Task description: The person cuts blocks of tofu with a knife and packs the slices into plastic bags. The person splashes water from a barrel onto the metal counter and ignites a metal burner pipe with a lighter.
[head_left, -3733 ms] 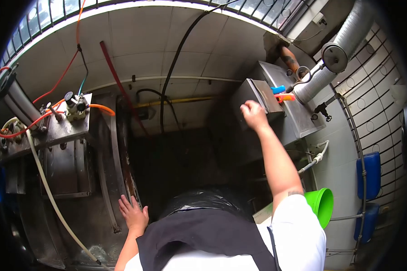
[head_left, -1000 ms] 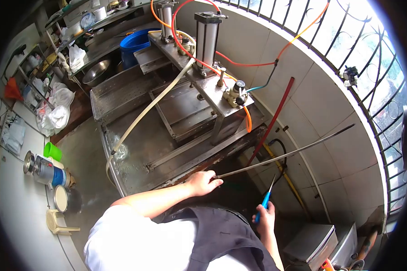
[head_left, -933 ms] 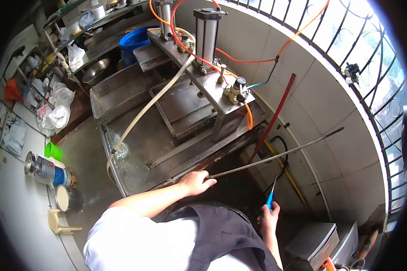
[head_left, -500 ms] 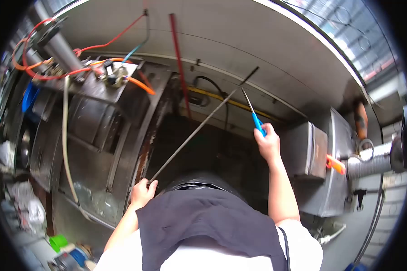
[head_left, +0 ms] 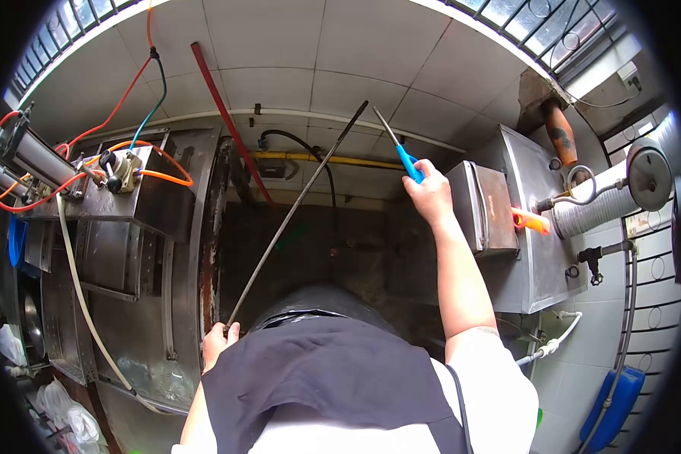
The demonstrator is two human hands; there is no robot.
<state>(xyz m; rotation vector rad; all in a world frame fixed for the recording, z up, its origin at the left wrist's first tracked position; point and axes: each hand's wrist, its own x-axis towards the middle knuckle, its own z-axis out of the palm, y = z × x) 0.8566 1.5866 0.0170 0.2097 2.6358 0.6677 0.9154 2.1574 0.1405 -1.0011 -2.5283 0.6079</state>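
Observation:
My left hand is closed round the lower end of a long thin metal rod, which slants up and away to a dark tip. In my right hand is a blue-handled stick lighter with a slim metal neck. Its neck points up and left, and its tip is close to the rod's dark end. From this view I cannot tell whether the two tips touch. No flame is visible. A dark rounded drum-like shape stands just in front of my black apron.
Left stands a metal machine with a cylinder and orange hoses. A red pole leans on the tiled wall. Right are a metal box, an orange handle, a wooden-handled tool and a blue jug.
My view has swung to the right and steadied. Both hands keep hold of the rod and the lighter. The tips remain near each other.

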